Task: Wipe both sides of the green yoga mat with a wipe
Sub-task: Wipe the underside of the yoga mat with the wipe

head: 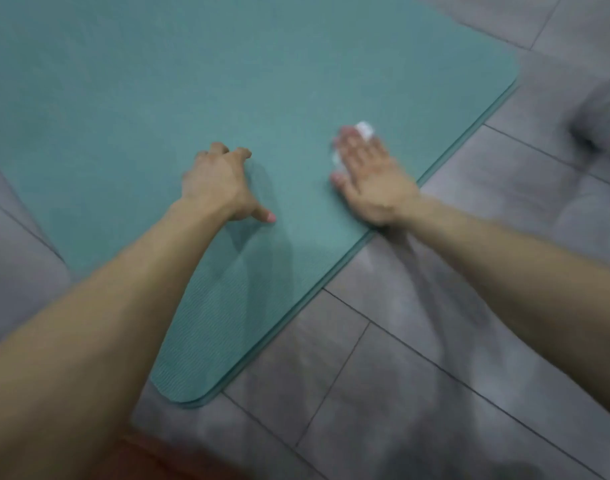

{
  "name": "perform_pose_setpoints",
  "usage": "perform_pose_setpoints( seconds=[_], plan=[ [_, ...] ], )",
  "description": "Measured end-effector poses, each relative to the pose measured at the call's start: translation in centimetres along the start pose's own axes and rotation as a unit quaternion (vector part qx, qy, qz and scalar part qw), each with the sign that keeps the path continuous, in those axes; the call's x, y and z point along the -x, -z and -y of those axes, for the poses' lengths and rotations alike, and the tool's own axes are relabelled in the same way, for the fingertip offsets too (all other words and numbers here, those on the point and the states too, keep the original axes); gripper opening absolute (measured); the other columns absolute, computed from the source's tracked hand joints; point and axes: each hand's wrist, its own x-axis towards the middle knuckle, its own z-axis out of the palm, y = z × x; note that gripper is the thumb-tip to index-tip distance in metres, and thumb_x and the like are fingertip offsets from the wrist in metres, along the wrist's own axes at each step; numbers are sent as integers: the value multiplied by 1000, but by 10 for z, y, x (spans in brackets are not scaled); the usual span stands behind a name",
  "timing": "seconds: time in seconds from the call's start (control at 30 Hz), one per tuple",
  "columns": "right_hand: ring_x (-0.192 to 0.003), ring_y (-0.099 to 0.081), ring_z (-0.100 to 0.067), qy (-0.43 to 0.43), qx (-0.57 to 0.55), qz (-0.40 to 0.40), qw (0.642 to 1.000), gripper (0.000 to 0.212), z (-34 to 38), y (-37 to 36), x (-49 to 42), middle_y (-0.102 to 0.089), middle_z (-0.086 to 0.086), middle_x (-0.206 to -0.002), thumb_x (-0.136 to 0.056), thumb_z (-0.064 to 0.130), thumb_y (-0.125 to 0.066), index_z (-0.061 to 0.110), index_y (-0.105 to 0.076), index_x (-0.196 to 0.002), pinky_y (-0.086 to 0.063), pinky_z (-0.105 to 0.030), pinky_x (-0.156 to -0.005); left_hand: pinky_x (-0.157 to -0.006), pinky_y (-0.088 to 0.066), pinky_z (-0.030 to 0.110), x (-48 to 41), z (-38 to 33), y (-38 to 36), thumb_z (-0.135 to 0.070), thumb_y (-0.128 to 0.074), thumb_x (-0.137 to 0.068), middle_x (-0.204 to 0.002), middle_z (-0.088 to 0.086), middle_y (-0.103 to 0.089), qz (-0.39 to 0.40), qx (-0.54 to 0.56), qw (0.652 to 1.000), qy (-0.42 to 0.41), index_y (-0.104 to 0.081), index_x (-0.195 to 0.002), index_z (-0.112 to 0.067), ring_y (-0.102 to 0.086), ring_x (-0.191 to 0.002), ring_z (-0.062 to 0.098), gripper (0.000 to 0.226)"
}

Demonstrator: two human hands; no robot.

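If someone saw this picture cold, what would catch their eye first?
The big green yoga mat dominates, spread flat over the grey tiled floor and filling the upper left and centre. Near its right edge, the right hand presses flat on a white wipe that peeks out past the fingertips. Just to its left, the left hand rests on the mat on bent fingers, thumb spread.
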Motion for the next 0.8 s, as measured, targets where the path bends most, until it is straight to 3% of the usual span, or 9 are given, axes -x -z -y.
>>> perform_pose_setpoints(
  seconds=[0.1, 0.17, 0.27, 0.4, 0.47, 0.57, 0.67, 0.73, 0.8],
  plan=[
    [-164, 10, -21, 242, 18, 37, 969, 69, 63, -18, 43, 1, -8, -178, -113, 52, -8, 14, -4, -170, 4, -42, -133, -114, -46, 54, -21, -10, -3, -63, -102, -40, -159, 7, -38, 28, -27, 999, -30, -36, -159, -37, -43, -144, 36, 139],
    [-163, 12, -15, 291, 21, 49, 955, 63, 49, -15, 39, 3, -2, -178, -115, 48, -13, 19, 0, -170, 9, -35, -132, -114, -45, 51, -29, -10, -6, -62, -102, -40, -159, 9, -38, 26, -41, 998, -49, -36, -160, -38, -43, -142, 38, 139],
    [-164, 6, -19, 93, -20, 9, 995, 63, -28, 14, -26, -1, -3, -178, -116, 47, -17, 16, -7, -170, 16, -24, -127, -114, -41, 56, -31, -1, -12, -71, -96, -46, -168, 1, -27, 13, -52, 997, -62, -24, -163, -46, -30, -150, 34, 139],
    [-164, 9, -16, -113, -7, 13, 993, 79, -93, 34, -78, 5, -3, -178, -108, 64, -8, 16, -3, -170, 8, -37, -132, -108, -43, 58, -33, -5, -13, -73, -94, -48, -168, -6, -21, 9, -62, 996, -63, -18, -162, -53, -24, -153, 28, 139],
    [-164, 10, -20, -81, -14, 7, 997, 85, -63, 25, -81, 4, -8, -178, -106, 66, -6, 10, -3, -170, 9, -40, -132, -105, -45, 56, -35, -9, -9, -73, -95, -45, -165, -4, -26, 8, -68, 996, -61, -20, -161, -53, -28, -150, 29, 140],
    [-164, 7, -23, 101, 3, 17, 995, 81, 25, -1, -55, -1, -11, -178, -107, 61, -6, 9, -7, -170, 4, -42, -133, -103, -48, 53, -33, -9, -7, -75, -94, -42, -161, -3, -31, 6, -74, 996, -54, -22, -160, -52, -33, -146, 29, 140],
    [-163, 10, -18, 195, 10, 37, 980, 77, 62, -10, -32, 2, -8, -178, -108, 60, -9, 14, -6, -170, 5, -40, -133, -103, -48, 53, -33, -7, -7, -76, -93, -44, -164, -6, -27, 7, -70, 996, -56, -21, -159, -53, -31, -148, 28, 138],
    [-161, 14, -14, 183, 11, 28, 983, 71, 22, -1, -52, 1, -4, -178, -111, 56, -12, 17, -6, -170, 10, -36, -132, -104, -46, 55, -34, -6, -7, -78, -92, -45, -165, -8, -25, 9, -73, 996, -57, -17, -160, -53, -29, -149, 28, 140],
    [-163, 10, -18, 61, 14, 9, 998, 67, -43, 18, -79, -2, -7, -178, -114, 50, -15, 14, -9, -170, 12, -34, -130, -104, -45, 56, -37, -6, -10, -79, -92, -44, -165, -7, -25, 5, -79, 995, -58, -16, -161, -53, -29, -150, 28, 142]
  ],
)
